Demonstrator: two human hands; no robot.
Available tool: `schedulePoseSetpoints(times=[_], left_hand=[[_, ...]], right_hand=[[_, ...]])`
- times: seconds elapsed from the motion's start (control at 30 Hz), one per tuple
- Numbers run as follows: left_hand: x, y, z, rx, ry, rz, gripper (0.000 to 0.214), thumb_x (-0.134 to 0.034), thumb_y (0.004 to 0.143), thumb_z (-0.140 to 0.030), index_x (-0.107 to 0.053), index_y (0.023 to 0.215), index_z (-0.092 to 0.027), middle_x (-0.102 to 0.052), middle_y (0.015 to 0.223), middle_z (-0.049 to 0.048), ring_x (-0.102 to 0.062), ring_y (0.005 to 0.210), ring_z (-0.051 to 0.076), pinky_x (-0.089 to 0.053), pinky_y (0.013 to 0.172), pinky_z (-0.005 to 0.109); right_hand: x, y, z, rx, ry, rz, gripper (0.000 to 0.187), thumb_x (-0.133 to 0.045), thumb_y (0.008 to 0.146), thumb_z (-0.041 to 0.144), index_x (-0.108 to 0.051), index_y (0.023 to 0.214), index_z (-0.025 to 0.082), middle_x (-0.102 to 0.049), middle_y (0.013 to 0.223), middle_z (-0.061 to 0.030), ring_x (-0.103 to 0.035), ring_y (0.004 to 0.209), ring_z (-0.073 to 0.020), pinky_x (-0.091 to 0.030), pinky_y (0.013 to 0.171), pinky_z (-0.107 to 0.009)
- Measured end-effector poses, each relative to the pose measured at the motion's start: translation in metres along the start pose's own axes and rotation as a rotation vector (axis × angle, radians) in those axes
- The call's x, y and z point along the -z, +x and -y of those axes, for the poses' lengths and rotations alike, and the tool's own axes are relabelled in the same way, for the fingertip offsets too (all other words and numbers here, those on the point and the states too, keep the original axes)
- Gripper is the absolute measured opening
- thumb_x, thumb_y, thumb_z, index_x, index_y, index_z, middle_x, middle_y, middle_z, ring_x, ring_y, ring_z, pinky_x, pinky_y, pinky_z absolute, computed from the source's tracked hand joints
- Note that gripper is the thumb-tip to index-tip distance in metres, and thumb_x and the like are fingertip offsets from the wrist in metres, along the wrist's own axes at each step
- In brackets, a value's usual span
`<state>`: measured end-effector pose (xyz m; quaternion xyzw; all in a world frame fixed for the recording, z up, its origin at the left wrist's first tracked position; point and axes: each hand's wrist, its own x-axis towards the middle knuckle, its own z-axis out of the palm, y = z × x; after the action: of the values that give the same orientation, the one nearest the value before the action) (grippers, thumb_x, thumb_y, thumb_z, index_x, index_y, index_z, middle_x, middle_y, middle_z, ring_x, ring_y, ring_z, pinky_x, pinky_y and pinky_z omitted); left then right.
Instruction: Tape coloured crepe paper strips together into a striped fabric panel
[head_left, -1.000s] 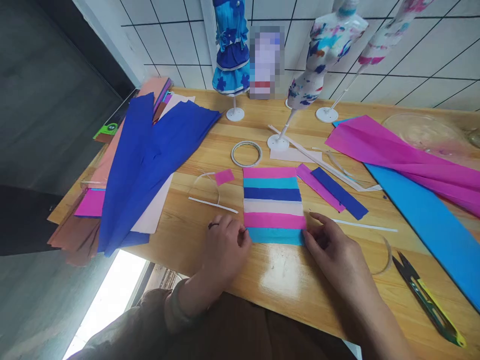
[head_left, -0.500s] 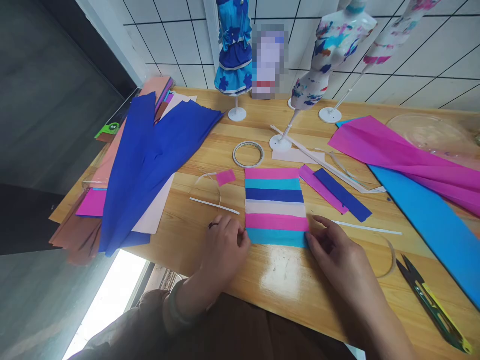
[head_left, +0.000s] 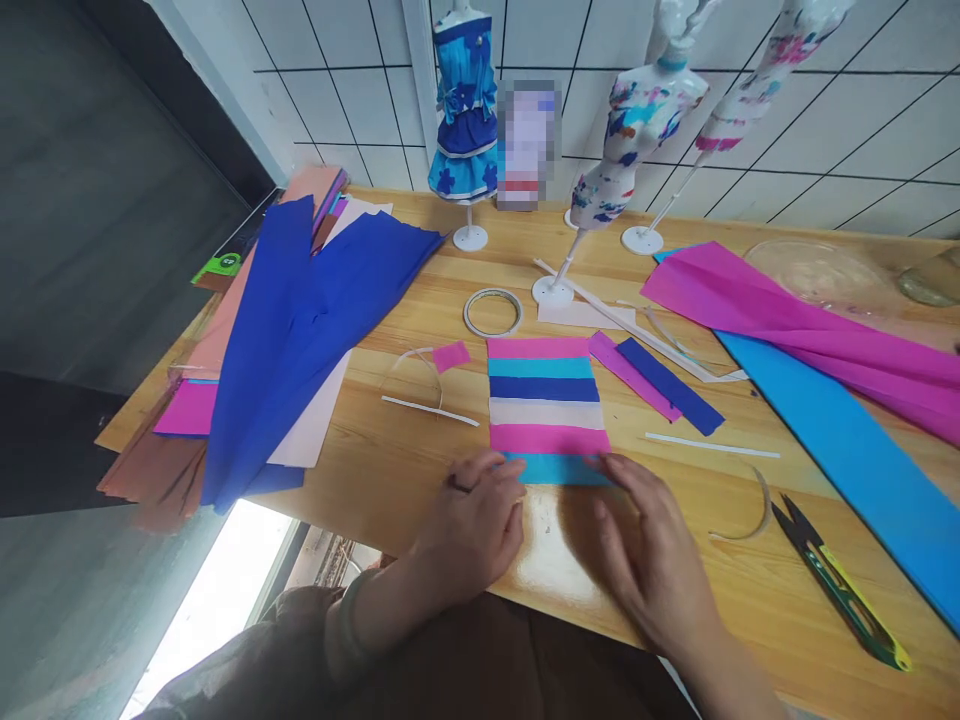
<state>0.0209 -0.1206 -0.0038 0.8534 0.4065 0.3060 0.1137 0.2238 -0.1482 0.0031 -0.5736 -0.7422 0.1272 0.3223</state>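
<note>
A striped crepe-paper panel (head_left: 546,412) lies flat on the wooden table in front of me, with pink, light blue, dark blue and white bands. At its lower left corner rests my left hand (head_left: 480,515), fingers loosely bent over the light blue bottom strip and the thumb lower down, apart from them. My right hand (head_left: 649,540) is open at the lower right corner; its fingertips touch that same strip, and the thumb is spread away over the table. Neither hand grips the panel.
Beyond the panel are a tape roll (head_left: 493,313), paint-smeared mannequins (head_left: 628,140) and a blue-dressed mannequin (head_left: 465,110). Pink and blue strips (head_left: 667,385) lie to its right, near thread snips (head_left: 844,590). Large paper sheets flank it: dark blue (head_left: 322,300) left, magenta (head_left: 795,310) right.
Both hands have moved inward along the panel's lower edge, from its side corners onto the bottom strip. The camera view has shifted slightly; the panel stays flat.
</note>
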Motion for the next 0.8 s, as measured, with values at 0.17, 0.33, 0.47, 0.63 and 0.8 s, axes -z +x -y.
schedulePoseSetpoints(times=[0.17, 0.33, 0.47, 0.63, 0.8], left_hand=[[-0.006, 0.001, -0.004, -0.044, 0.082, 0.16, 0.013, -0.047, 0.082, -0.016, -0.053, 0.094, -0.014, -0.058, 0.117, 0.0107, -0.047, 0.114, 0.025, -0.04, 0.096, 0.042], [-0.008, 0.001, 0.0, -0.031, 0.107, 0.183, 0.014, -0.046, 0.084, -0.018, -0.055, 0.094, -0.014, -0.059, 0.114, 0.0112, -0.049, 0.113, 0.023, -0.04, 0.096, 0.041], [-0.006, 0.002, 0.0, -0.026, 0.111, 0.188, 0.016, -0.046, 0.085, -0.018, -0.056, 0.096, -0.014, -0.059, 0.115, 0.0103, -0.05, 0.113, 0.023, -0.039, 0.096, 0.042], [-0.005, 0.002, -0.001, -0.028, 0.123, 0.229, 0.018, -0.045, 0.085, -0.018, -0.056, 0.099, -0.014, -0.059, 0.116, 0.0096, -0.049, 0.113, 0.024, -0.038, 0.096, 0.044], [-0.006, 0.002, -0.001, -0.028, 0.119, 0.203, 0.016, -0.047, 0.084, -0.017, -0.056, 0.097, -0.015, -0.059, 0.117, 0.0096, -0.05, 0.113, 0.024, -0.037, 0.096, 0.045]], right_hand=[[-0.021, 0.003, 0.007, 0.089, 0.058, 0.121, 0.064, -0.041, 0.085, 0.008, -0.014, 0.141, 0.022, -0.044, 0.129, -0.0135, -0.037, 0.124, -0.0247, -0.04, 0.096, -0.048], [-0.026, 0.003, 0.001, 0.008, 0.034, 0.128, 0.064, -0.042, 0.085, 0.011, -0.013, 0.142, 0.022, -0.044, 0.129, -0.0137, -0.039, 0.123, -0.024, -0.041, 0.096, -0.048], [-0.016, 0.002, -0.008, -0.069, 0.02, 0.069, 0.062, -0.043, 0.085, 0.013, -0.015, 0.141, 0.019, -0.047, 0.128, -0.0148, -0.044, 0.121, -0.0234, -0.039, 0.098, -0.048], [-0.007, -0.001, -0.006, -0.094, -0.026, 0.033, 0.063, -0.043, 0.086, 0.014, -0.013, 0.141, 0.019, -0.047, 0.129, -0.0151, -0.041, 0.123, -0.0254, -0.039, 0.097, -0.052], [-0.019, -0.008, 0.001, -0.034, 0.004, 0.13, 0.064, -0.04, 0.087, 0.013, -0.01, 0.142, 0.021, -0.04, 0.136, -0.015, -0.039, 0.126, -0.0249, -0.04, 0.097, -0.05]])
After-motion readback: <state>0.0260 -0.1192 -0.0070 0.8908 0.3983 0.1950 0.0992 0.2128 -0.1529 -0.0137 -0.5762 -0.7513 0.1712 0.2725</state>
